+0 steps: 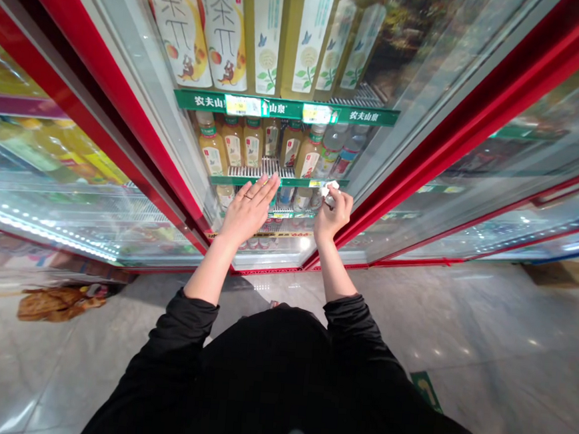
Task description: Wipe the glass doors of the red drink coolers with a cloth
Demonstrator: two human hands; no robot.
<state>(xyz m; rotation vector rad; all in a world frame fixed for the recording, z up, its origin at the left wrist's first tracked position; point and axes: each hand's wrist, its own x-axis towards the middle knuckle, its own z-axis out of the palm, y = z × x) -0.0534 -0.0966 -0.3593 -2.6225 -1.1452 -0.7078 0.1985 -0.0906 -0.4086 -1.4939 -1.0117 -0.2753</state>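
My left hand (pixel 250 208) lies flat with its fingers stretched out, at the glass door (pixel 381 70) of a drinks cooler; a ring sits on one finger. To its right, my right hand (pixel 335 210) is closed around a crumpled white tissue (pixel 328 188), held at the right side of the same door. Behind the glass, small juice bottles (pixel 213 151) stand on a wire shelf. Above them is a green shelf strip (pixel 286 108) with price tags, and over it tall yellow-green bottles (pixel 311 38) and white cartons (pixel 224 31) with Chinese characters.
Red door frames (pixel 443 102) run along both sides of the glass. Another cooler with yellow bottles (pixel 49 144) is at the left. A brown crumpled item (pixel 57 302) lies on the grey tiled floor (pixel 437 309). A cardboard piece (pixel 563 272) is at the right.
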